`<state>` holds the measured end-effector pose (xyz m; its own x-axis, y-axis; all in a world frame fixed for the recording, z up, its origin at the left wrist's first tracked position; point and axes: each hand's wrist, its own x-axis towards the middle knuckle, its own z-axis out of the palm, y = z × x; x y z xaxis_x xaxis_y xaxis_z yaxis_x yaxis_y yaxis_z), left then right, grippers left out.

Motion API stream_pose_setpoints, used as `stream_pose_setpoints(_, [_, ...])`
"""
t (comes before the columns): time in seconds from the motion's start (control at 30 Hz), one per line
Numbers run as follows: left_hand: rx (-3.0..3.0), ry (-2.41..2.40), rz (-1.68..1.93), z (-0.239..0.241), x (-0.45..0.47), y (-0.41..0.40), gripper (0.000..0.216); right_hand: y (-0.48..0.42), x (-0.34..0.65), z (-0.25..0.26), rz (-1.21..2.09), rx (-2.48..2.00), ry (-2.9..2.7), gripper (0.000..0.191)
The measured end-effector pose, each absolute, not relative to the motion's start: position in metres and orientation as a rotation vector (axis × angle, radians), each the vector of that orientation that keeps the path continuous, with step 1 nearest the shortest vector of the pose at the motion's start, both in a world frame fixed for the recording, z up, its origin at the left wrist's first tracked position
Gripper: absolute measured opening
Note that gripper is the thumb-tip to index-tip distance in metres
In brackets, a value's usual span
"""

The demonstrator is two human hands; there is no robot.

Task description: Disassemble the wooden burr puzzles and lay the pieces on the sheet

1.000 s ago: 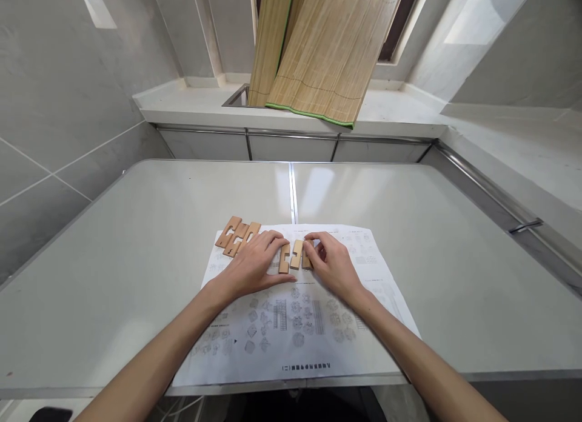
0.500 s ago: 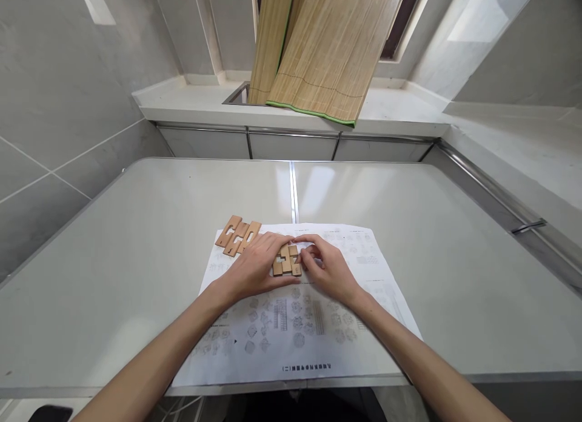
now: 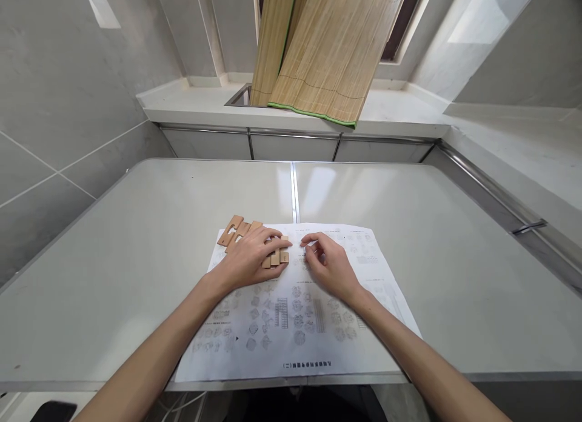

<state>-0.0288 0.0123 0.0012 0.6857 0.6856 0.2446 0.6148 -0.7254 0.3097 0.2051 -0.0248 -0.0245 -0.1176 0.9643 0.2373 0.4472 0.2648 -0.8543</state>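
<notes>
My left hand (image 3: 248,258) lies over a small group of flat, notched wooden puzzle pieces (image 3: 275,259) on the printed sheet. Its fingers wrap across their top and right edge, hiding much of them. Behind that hand, more wooden pieces with cut-out slots (image 3: 231,229) lie side by side, partly covered by it. My right hand (image 3: 330,264) rests on the paper a short way to the right, apart from the pieces. Its fingers are loosely curled, with a gap between index finger and thumb, and nothing shows in them.
A large white sheet with printed diagrams (image 3: 297,349) spreads over the near part of the pale table (image 3: 113,258). A metal seam (image 3: 294,191) runs down the tabletop's middle. Beyond stand a ledge (image 3: 191,110) and a hanging bamboo blind (image 3: 327,64). A dark object (image 3: 54,411) sits below the table edge at left.
My left hand has slid the group of pieces left, away from my right hand, towards the other pieces. My right hand has stayed nearly in place and no longer touches the group.
</notes>
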Motion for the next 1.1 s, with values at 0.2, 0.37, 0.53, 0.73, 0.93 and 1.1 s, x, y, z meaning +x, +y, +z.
stream_pose_setpoints(0.2, [2.683,1.097,0.582,0.004,-0.034,0.016,0.033,-0.026,0.206,-0.024,0.788,-1.308,-1.721,0.017])
stream_pose_setpoints(0.37, [2.602,1.155,0.620,0.005,-0.034,0.016,0.020,-0.025,0.206,-0.025,0.795,-1.314,-1.725,0.017])
stream_pose_setpoints(0.53, [2.620,1.120,0.606,0.006,-0.037,0.018,0.028,-0.025,0.206,-0.026,0.802,-1.320,-1.728,0.017])
stream_pose_setpoints(0.73, [2.566,1.032,0.541,0.016,-0.049,0.021,0.052,-0.025,0.206,-0.025,0.808,-1.321,-1.735,0.016])
stream_pose_setpoints(0.93, [2.147,1.507,1.046,0.014,-0.064,0.040,0.023,-0.025,0.207,-0.026,0.808,-1.302,-1.740,0.017])
stream_pose_setpoints(1.1, [1.636,1.892,1.402,-0.008,-0.098,0.070,0.026,-0.026,0.207,-0.027,0.812,-1.304,-1.746,0.018])
